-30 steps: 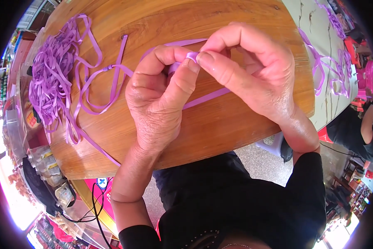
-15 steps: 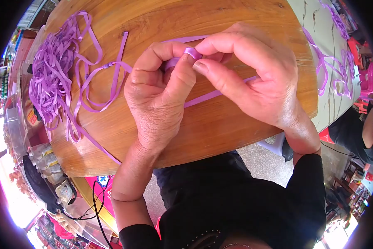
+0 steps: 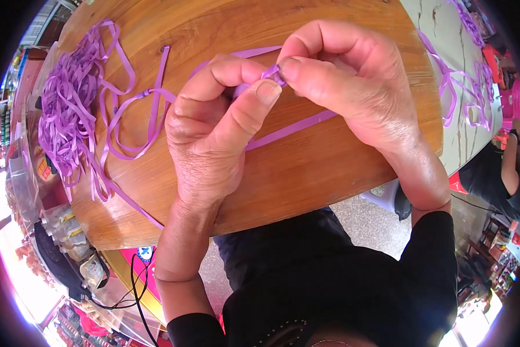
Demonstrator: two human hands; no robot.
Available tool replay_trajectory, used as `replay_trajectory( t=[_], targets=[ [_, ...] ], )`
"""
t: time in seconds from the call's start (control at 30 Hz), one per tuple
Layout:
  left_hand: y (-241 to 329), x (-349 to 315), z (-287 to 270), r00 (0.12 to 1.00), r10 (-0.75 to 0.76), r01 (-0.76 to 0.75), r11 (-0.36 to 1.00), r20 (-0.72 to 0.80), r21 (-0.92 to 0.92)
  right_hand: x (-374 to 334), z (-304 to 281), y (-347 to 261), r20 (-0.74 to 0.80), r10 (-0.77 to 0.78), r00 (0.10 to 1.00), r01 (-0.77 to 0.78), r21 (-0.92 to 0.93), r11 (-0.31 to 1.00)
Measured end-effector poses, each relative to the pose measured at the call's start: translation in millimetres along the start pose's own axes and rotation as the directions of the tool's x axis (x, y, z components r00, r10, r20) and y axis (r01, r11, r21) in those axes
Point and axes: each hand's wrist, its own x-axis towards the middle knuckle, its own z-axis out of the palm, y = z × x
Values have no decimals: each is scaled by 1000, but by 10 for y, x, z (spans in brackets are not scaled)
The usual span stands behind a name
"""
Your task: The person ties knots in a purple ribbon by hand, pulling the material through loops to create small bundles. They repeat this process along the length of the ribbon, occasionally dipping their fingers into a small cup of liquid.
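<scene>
Between my two hands, above the wooden table [image 3: 306, 168], a purple ribbon [image 3: 297, 130] is pinched where it is folded into a small loop or knot. My left hand [image 3: 219, 124] grips it between thumb and forefinger. From the other side, the thumb and forefinger of my right hand [image 3: 352, 81] close on the same spot; the exact shape of the fold is partly hidden by fingertips. Lengths of the ribbon run behind both hands. At the left lies a large tangled pile of purple ribbon [image 3: 69, 110], with a loose strand bearing a small knot [image 3: 144, 93] nearby.
A white marbled table [image 3: 445, 34] adjoins on the right, with more purple ribbon [image 3: 476, 95] on it. Clear plastic packages [image 3: 63, 225] and black cables [image 3: 134, 286] are at the lower left. Another person's arm [image 3: 509, 165] shows at the far right.
Both hands have shifted slightly. My right fingers have rolled over the fold, with the thumb now on top, and the small shiny loop has become tighter and narrower.
</scene>
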Motion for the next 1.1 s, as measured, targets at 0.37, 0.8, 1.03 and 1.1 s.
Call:
replay_trajectory(
  t=[0.37, 0.8, 1.03, 1.1],
  targets=[
    [-31, -12, -57, 974, -206, 228, 902, 99, -366, 7, -28, 10, 118, 26, 993, -50, 206, 977],
    [-8, -21, -71, 980, -165, 193, 925, 111, -328, 83, -85, 30, 271, -645, 715, 693, -402, 599],
    [-2, -23, -66, 980, -190, 198, 929, 56, -313, 88, -104, 43, 284, -663, 692, 711, -428, 558],
    [10, -28, -59, 971, -233, 239, 921, 59, -306, 86, -107, 38, 289, -688, 666, 729, -447, 518]
  ],
)
